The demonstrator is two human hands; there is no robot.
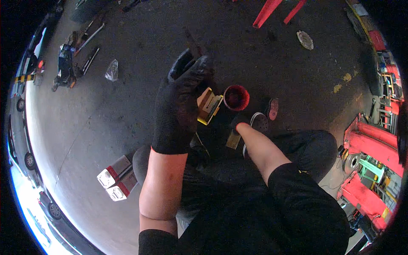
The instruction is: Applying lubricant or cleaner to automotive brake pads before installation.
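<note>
In the head view, the yellow-edged box (213, 111) lies right of the curled left hand (187, 83), nearer in frame, and up-left of the right hand (239, 121), long axis slanting up-right; either hand's grip cannot be told

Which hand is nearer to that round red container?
The right hand: it is just below the round red container in the picture. The left hand is raised, farther off to its left.
</note>
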